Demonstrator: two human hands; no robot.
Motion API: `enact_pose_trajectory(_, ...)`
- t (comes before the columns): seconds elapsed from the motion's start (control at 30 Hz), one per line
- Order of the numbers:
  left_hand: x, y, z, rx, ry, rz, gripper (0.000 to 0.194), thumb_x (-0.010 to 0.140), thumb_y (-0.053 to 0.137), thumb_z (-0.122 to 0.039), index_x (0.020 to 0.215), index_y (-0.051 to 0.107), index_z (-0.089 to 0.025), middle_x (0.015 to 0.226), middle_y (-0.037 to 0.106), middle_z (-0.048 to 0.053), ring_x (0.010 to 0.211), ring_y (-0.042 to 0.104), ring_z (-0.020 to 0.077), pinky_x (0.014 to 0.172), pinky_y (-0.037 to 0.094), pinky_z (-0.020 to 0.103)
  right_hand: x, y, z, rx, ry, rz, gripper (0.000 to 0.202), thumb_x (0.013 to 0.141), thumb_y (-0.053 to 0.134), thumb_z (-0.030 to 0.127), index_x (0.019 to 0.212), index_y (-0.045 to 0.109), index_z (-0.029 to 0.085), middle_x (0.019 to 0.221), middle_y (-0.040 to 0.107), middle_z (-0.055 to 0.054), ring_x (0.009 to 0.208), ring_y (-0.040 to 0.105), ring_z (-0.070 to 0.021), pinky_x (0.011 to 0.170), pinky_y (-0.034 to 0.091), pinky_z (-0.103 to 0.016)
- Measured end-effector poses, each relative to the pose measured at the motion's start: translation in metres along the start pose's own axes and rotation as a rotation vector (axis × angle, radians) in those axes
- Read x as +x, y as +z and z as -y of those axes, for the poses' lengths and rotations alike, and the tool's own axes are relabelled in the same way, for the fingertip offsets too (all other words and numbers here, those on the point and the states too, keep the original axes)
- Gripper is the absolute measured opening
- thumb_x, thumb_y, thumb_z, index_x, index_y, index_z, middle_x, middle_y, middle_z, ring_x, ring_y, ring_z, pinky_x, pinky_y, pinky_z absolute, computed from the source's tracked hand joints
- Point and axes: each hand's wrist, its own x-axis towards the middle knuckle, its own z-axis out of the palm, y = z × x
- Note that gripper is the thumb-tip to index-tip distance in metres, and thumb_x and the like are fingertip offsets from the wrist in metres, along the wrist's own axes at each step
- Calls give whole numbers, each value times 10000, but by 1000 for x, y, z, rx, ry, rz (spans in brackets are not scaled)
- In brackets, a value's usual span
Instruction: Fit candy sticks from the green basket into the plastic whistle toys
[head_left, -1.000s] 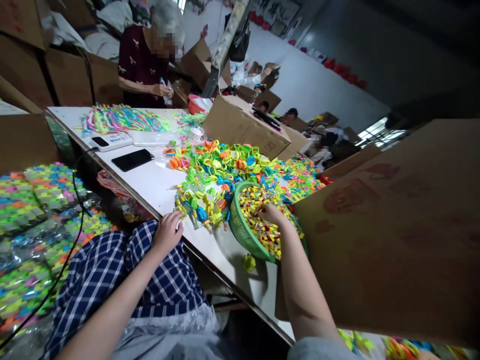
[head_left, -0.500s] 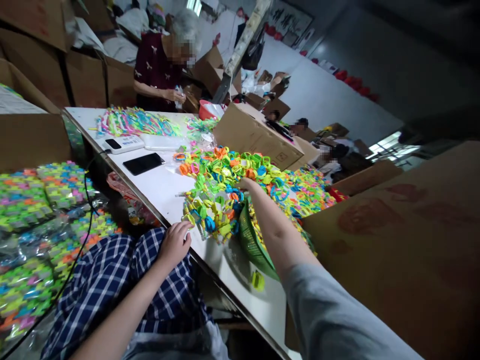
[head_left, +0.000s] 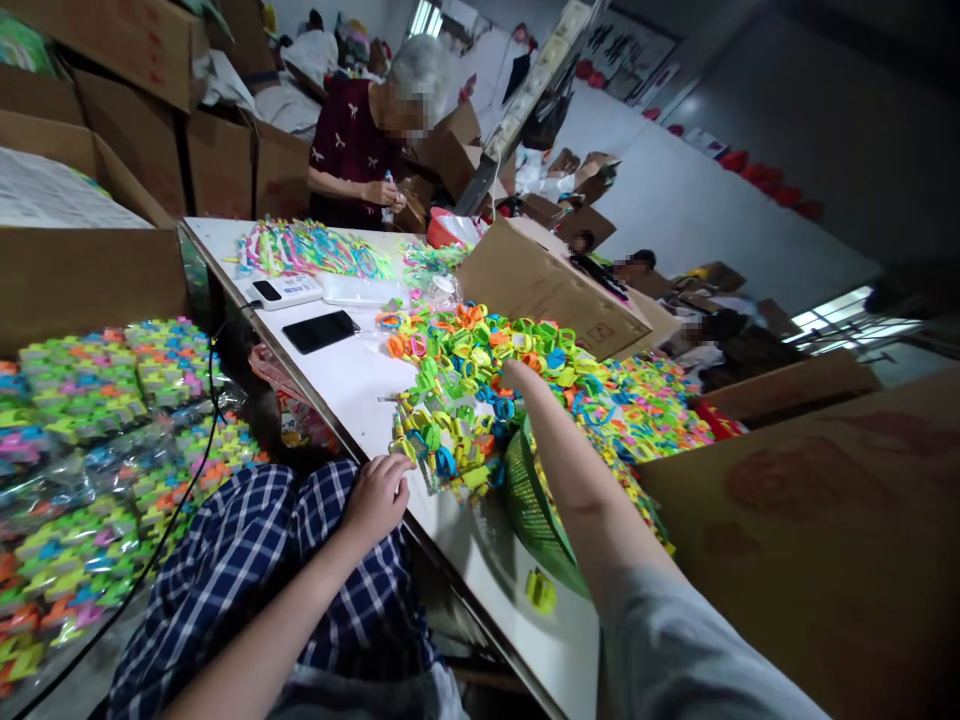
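Observation:
My left hand rests on the near edge of the white table, its fingers laid loosely over the edge and the thumb apart. Beside its fingertips lies a cluster of clear-bagged plastic pieces in yellow, green, blue and orange. My right hand reaches out into the heap of loose, loop-shaped plastic pieces, which look like toy watches. Its fingers are hidden, so what they hold does not show. Under my right forearm, a green mesh basket leans on the table with small coloured pieces inside.
A yellow-green piece lies near the table's front. A phone, a white device and coloured strips lie further back. Cardboard boxes stand on and around the table. Across it, a person handles a small object.
The whole view has shifted, so the scene sits further right. My right hand has sunk a little deeper among the loose pieces; my left hand stays at the table edge.

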Motion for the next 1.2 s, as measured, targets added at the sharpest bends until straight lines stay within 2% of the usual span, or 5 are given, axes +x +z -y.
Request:
enact_pose_trajectory(0.2,5,-9,-13,-488,-225,-35,297,861,449,-356,1034,612,-177,1065,676,121,1035,609,249,929,468,435,-56,-26,16,55,-218,-48,279,760,678,241,982,561,119,934,636,-112,790,572,-184,675,421,-266)
enact_pose_trajectory(0.37,6,-45,-50,-1312,-671,379,739,796,251,-769,1089,553,-162,821,701,104,658,672,211,578,522,317,-168,-10,70,346,-844,-64,186,756,617,146,882,488,190,860,573,-46,753,526,-162,669,429,-270)
enact_pose_trajectory(0.53,-9,-76,-81,-1371,-727,277,472,692,688,-581,868,589,-154,646,618,5,453,543,105,390,428,202,-232,-4,99,488,-1079,-7,140,858,540,194,875,400,203,897,524,-69,812,486,-172,713,427,-303)
enact_pose_trajectory(0.77,-41,-100,-107,-1148,-660,20,537,605,809,-476,976,546,-191,704,555,-39,510,517,75,354,390,147,-238,15,87,1170,-963,-74,436,875,371,659,865,375,223,789,425,-3,695,395,-149,659,359,-302)
enact_pose_trajectory(1.2,-57,-103,-124,-863,-473,102,407,672,790,-364,980,579,-201,770,552,-32,566,457,50,471,374,151,-281,57,89,1650,-709,67,295,738,750,381,804,528,199,764,488,25,643,449,-83,585,389,-208)
